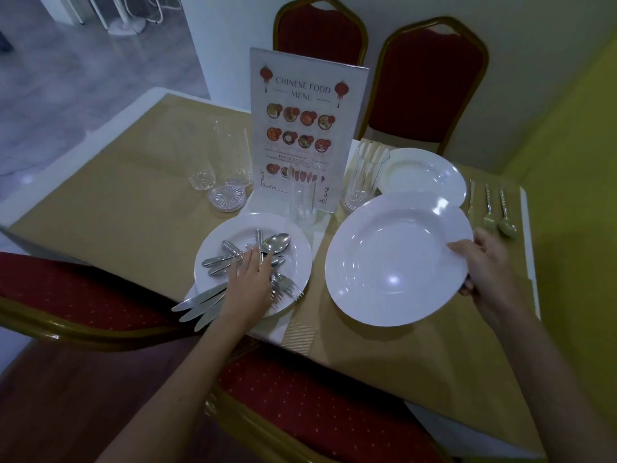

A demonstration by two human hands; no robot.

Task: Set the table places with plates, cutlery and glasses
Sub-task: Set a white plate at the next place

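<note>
Holding empty plate [394, 259], right hand [484, 265]; left hand [250, 279] on cutlery-filled plate [300, 259].

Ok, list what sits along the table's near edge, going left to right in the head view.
Knives → left hand on the cutlery plate → empty plate → right hand gripping its rim.

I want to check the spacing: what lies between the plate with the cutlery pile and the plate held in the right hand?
In the head view, only bare tablecloth separates the cutlery plate from the held plate.
</note>
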